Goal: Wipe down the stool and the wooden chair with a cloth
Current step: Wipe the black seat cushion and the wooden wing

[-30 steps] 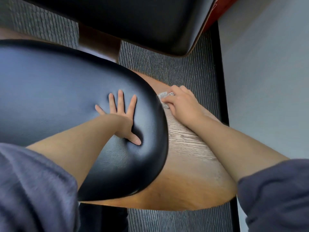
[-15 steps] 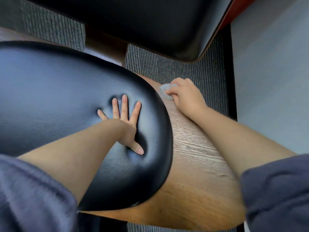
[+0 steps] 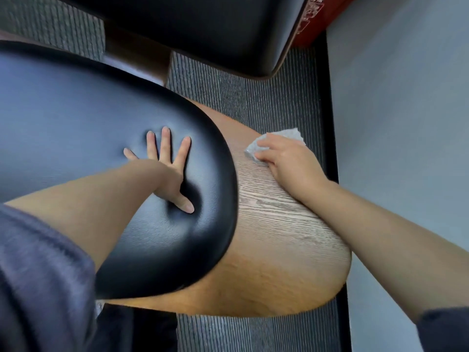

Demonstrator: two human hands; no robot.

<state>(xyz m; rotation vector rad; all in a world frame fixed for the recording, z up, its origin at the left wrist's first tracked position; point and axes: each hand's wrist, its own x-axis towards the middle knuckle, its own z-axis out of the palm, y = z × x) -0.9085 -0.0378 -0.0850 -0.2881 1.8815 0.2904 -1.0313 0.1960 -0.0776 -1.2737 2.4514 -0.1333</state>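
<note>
I look down on a wooden chair (image 3: 274, 250) whose brown grained side curves out to the right of its black padded seat (image 3: 76, 128). My left hand (image 3: 167, 168) lies flat on the padding with fingers spread, denting it under the thumb. My right hand (image 3: 286, 161) presses a small grey cloth (image 3: 279, 139) against the upper part of the wood. The cloth sticks out beyond my fingertips. A second black padded seat (image 3: 203, 29), perhaps the stool, fills the top of the view.
Dark ribbed carpet (image 3: 253, 97) covers the floor between the two seats. A grey wall (image 3: 406, 148) with a black skirting strip (image 3: 330, 123) runs close along the right. Something red (image 3: 312, 21) with white print stands at the top right corner.
My right hand with the cloth has slid to the right along the upper wooden edge, and more cloth now shows. My left hand stays flat on the seat.
</note>
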